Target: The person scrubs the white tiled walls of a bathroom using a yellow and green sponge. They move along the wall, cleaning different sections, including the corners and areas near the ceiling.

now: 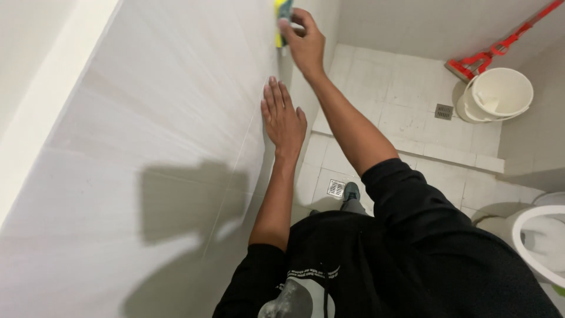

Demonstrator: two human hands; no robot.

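Currently right hand (306, 47) fingers pinch a yellow sponge (281, 20) flat against the wall (147, 118), far end, long axis upright. Left hand (282, 118) lies nearer, fingers spread open on the wall, holding nothing, well apart below the sponge.

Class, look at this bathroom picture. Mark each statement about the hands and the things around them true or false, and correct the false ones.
1. The right hand presses a yellow sponge against the wall. True.
2. The left hand grips a brush. False: it lies flat and open on the wall, holding nothing.
3. A white bucket stands on the floor in the far corner. True.
4. A blue mop lies inside the bucket. False: a red mop leans beside it.
5. The floor has a drain. True.
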